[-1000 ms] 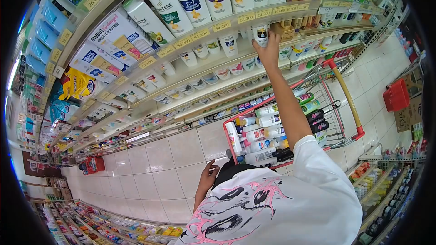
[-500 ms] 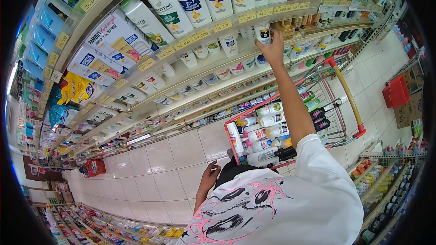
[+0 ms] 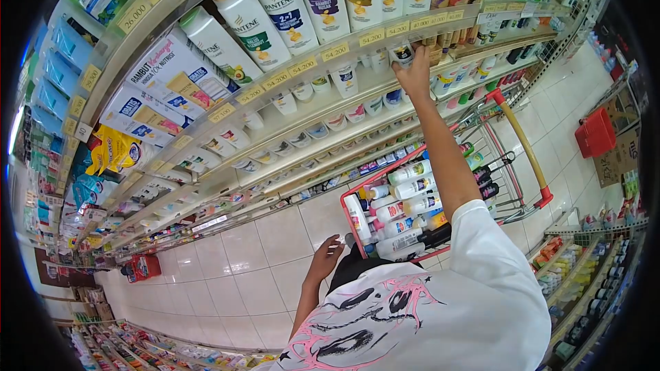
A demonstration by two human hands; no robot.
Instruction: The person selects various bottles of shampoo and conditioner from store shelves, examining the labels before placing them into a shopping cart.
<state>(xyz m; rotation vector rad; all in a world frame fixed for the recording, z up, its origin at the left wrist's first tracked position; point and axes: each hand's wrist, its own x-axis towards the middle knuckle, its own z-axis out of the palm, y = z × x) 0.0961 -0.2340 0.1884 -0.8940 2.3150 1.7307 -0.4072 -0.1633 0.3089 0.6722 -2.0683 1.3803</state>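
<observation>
My right hand [image 3: 414,74] reaches up to the shelf and grips a small white bottle with a dark label [image 3: 401,53]. The bottle is tilted, partly behind the price strip [image 3: 371,36] of the shelf above. A white tube with a blue label [image 3: 346,81] stands to the left of it. Down by my side, my left hand [image 3: 326,259] hangs over the floor with its fingers apart, holding nothing. Below my right arm is a shopping cart [image 3: 346,199] loaded with several bottles, such as a white one [image 3: 416,187].
Large Pantene bottles [image 3: 321,0] line the upper shelf. A yellow pack [image 3: 114,149] sits at the left. The cart's yellow handle [image 3: 524,134] is at the right, near a red basket [image 3: 595,132]. Another red basket [image 3: 142,268] stands on the tiled floor [image 3: 240,253].
My right hand has shifted slightly to the right, and the bottle in it has tipped from nearly upright to a tilt. My left hand has moved a little to the right.
</observation>
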